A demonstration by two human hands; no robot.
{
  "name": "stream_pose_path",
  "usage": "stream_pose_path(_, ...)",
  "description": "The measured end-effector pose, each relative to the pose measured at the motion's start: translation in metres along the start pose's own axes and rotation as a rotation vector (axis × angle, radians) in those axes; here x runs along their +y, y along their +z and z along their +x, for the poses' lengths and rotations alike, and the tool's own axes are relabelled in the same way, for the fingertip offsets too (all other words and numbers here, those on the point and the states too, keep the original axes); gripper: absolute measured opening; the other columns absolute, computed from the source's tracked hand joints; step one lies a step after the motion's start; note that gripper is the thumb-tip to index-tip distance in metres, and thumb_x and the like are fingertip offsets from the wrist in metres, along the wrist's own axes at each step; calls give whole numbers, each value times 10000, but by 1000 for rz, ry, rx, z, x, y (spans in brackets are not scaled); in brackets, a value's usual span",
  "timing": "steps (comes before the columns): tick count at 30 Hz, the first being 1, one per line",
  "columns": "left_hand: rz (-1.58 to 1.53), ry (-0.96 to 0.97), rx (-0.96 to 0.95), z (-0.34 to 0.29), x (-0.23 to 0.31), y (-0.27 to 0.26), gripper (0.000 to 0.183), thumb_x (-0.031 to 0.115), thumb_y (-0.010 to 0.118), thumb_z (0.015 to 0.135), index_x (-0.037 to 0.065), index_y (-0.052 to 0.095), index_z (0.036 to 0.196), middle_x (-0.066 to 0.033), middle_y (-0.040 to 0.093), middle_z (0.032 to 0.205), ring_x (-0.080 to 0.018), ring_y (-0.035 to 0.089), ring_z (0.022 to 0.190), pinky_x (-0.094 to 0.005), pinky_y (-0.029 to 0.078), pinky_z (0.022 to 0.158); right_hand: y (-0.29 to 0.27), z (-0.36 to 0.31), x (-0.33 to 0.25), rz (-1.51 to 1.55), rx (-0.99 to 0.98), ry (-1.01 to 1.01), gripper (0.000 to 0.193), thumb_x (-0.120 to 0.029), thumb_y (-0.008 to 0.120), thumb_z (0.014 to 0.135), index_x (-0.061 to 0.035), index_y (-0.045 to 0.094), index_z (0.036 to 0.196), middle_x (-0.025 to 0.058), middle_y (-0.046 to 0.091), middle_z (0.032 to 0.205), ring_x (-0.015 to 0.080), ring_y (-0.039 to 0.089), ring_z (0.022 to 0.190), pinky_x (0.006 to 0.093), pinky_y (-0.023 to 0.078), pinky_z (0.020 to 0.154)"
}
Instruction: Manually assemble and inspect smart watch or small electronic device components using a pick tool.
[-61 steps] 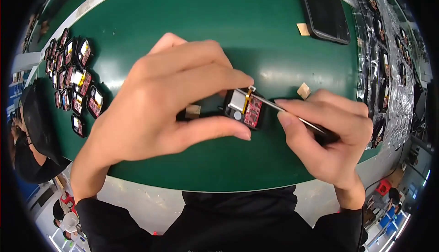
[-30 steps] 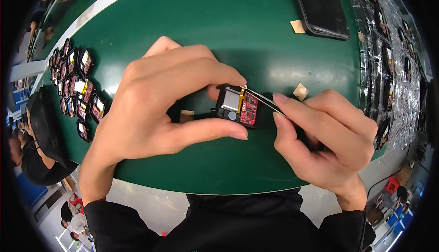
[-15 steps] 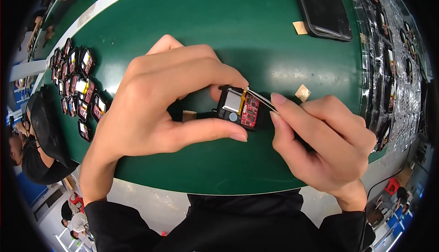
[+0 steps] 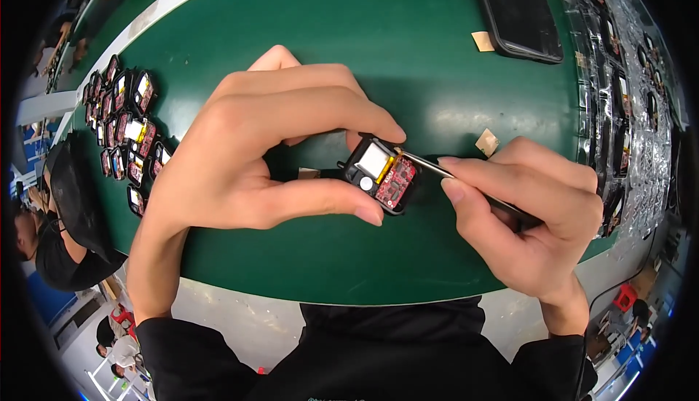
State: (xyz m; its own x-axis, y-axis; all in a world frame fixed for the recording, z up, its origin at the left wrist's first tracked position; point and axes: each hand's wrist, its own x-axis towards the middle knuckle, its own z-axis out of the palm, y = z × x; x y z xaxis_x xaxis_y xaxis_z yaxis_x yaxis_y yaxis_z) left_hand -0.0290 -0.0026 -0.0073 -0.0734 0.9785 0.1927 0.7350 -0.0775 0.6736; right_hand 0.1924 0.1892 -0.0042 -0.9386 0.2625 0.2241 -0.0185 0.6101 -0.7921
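Between the thumb and fingers of my left hand (image 4: 269, 146) is a small black device casing (image 4: 357, 155), tilted above the table. Its inside shows a silver battery cell, yellow tape, a white round part and a red circuit board (image 4: 397, 183). My right hand (image 4: 531, 219) pinches a pair of metal tweezers (image 4: 431, 167). The tweezers' tips touch or lie very close to the casing's upper right corner, beside the yellow tape. Whether they grip anything there is too small to tell.
Several similar open casings (image 4: 137, 130) lie grouped at the left of the green table (image 4: 328, 15). A black phone-like slab (image 4: 520, 15) lies at the far right. Clear plastic trays (image 4: 641, 110) with more casings line the right edge. Small tan pieces (image 4: 486, 143) are scattered about. Another person (image 4: 69, 241) is at the left.
My left hand has turned the casing clockwise, tilting it. The right hand has shifted slightly right, and the tweezers now lie flatter, their tips still at the casing's upper right corner.
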Motion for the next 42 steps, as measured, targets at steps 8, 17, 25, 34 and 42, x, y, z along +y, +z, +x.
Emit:
stream_pose_path(8,10,2,-26,0,4,-2,666,476,1008,681,47,854,1167,-44,785,939,-149,616,748,-333,321,758,4,0,1,-9,2,-5,211,59,845,828,16,875,1032,43,694,737,69,525,554,251,355,511)
stream_pose_path(17,20,39,-27,2,4,2,535,433,1000,738,72,843,1101,-13,823,982,-176,706,833,-342,357,785,5,-1,2,-16,16,-25,226,57,851,829,9,877,1048,33,675,730,71,509,559,260,343,511)
stream_pose_path(25,27,36,-13,2,6,2,509,412,1004,742,83,835,1092,-11,822,989,-175,702,826,-336,373,797,7,-3,3,-46,34,-70,207,64,846,823,16,871,1023,27,662,717,75,527,558,261,361,518)
stream_pose_path(34,33,18,20,4,7,6,509,345,985,788,120,796,1204,36,704,869,-136,676,785,-335,386,813,4,2,7,59,164,-52,176,61,836,887,37,833,1062,43,673,731,48,503,528,246,347,481)
stream_pose_path(42,-11,46,49,-11,6,7,638,306,951,804,127,696,1361,42,706,970,-164,703,919,-366,426,868,12,6,-18,-2,-55,-10,356,-64,911,841,-5,766,1162,51,645,879,127,570,664,276,463,590)
